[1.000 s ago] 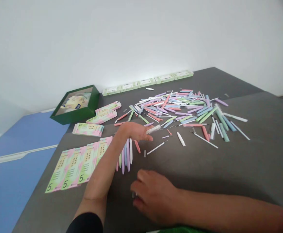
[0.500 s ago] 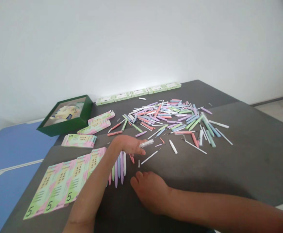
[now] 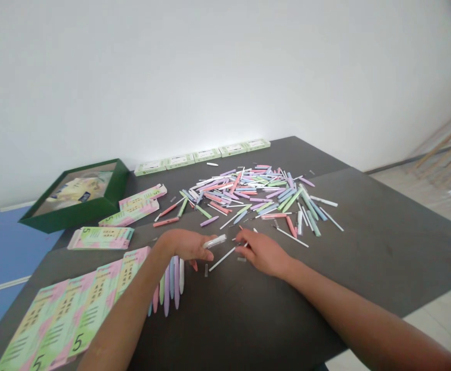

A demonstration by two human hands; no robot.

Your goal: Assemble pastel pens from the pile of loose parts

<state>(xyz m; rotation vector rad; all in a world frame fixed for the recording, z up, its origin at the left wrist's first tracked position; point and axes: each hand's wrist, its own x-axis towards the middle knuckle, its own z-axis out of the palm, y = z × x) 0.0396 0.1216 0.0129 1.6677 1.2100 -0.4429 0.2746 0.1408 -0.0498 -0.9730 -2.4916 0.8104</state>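
Between its thumb and fingers, my left hand point(image 3: 184, 245) holds a short white pen barrel point(image 3: 214, 241) that looks partly clear. My right hand point(image 3: 264, 252) has its thumb and forefinger closed at the tip of a thin white pen refill point(image 3: 221, 260), which slants on the table between my hands. Small clear caps lie close by, one cap point(image 3: 206, 270) below my left hand and another cap point(image 3: 241, 259) under my right fingers. A row of coloured pens point(image 3: 171, 286) lies beside my left forearm, partly hidden by it.
A large pile of pastel pen parts point(image 3: 248, 190) spreads beyond my hands. Pink-green cartons point(image 3: 89, 309) overlap at the left, with more cartons point(image 3: 101, 238) behind. A green box point(image 3: 109, 198) holds plastic bags. Flat boxes point(image 3: 205, 155) line the wall side of the dark table point(image 3: 383, 226).
My right hand has moved forward from the near table to the refill's tip. My left hand still holds the barrel. The view has shifted, so everything appears farther left.
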